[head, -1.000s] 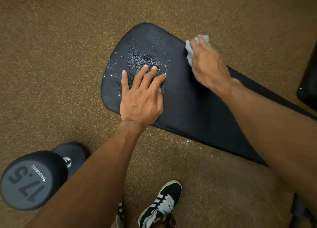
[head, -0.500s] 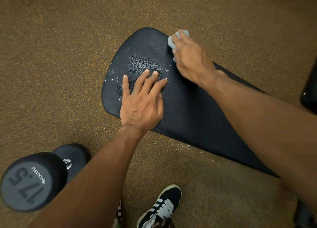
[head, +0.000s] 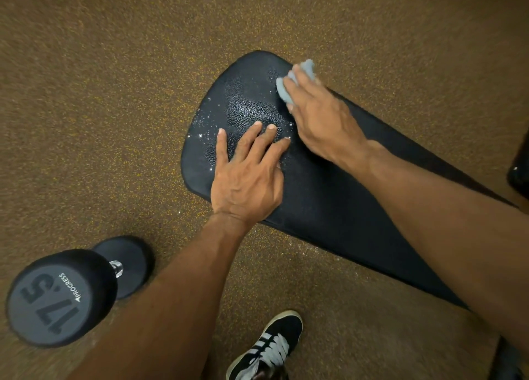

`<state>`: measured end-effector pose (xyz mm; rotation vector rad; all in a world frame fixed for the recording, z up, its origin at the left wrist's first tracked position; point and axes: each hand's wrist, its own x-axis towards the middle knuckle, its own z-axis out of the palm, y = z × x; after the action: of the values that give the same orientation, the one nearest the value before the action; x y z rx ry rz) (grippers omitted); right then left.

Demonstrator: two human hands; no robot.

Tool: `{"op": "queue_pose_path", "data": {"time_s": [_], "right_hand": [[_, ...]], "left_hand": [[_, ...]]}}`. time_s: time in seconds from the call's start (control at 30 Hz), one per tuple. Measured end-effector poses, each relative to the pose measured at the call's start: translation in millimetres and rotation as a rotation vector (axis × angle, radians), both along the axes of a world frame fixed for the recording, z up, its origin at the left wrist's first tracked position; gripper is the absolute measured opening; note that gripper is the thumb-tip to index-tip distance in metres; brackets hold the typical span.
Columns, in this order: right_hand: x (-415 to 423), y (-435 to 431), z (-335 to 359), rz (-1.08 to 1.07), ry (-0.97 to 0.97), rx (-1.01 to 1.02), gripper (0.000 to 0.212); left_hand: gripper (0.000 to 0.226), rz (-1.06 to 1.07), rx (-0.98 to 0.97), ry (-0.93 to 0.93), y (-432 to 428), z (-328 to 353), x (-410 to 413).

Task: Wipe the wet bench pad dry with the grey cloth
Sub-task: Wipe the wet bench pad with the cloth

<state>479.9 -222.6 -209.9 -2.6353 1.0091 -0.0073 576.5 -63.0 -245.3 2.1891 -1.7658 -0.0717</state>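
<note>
The black bench pad point(head: 329, 202) stretches from the middle of the view down to the right, and its rounded far end glistens with water droplets. My left hand point(head: 247, 173) lies flat on the pad's near left part, fingers spread, holding nothing. My right hand point(head: 320, 116) presses the crumpled grey cloth point(head: 289, 89) onto the pad near its far right edge. Only the cloth's front part shows past my fingers.
A black dumbbell point(head: 65, 294) marked 17.5 lies on the speckled brown floor point(head: 100, 107) at the lower left. My black and white shoe point(head: 269, 348) is at the bottom centre. A dark object point(head: 519, 168) sits at the right edge.
My right hand slid the cloth leftward along the pad's far edge, toward the wet patch. The left hand stayed planted on the pad. The view shifted slightly.
</note>
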Motion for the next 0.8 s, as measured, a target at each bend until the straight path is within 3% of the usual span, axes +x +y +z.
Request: {"op": "queue_pose_path", "data": {"time_s": [0.1, 0.3, 0.5, 0.63, 0.8], "right_hand": [[-37.1, 8.8, 10.6, 0.133, 0.060, 0.011, 0.052], [-20.6, -5.2, 7.4, -0.032, 0.055, -0.004, 0.048], [-48.7, 26.8, 9.5, 0.112, 0.079, 0.003, 0.049], [-45.3, 8.6, 16.7, 0.010, 0.137, -0.004, 0.051], [-18.7, 19.6, 5.1, -0.045, 0.043, 0.023, 0.047]], "left_hand": [[0.046, -0.003, 0.002, 0.025, -0.8, 1.4, -0.2], [0.041, 0.022, -0.039, 0.112, 1.1, 1.1, 1.6], [0.028, 0.015, -0.050, 0.136, 0.9, -0.4, 0.2], [0.026, 0.016, -0.056, 0.138, 1.2, 0.5, 1.2], [0.023, 0.010, -0.055, 0.122, 2.4, 0.4, 0.5]]}}
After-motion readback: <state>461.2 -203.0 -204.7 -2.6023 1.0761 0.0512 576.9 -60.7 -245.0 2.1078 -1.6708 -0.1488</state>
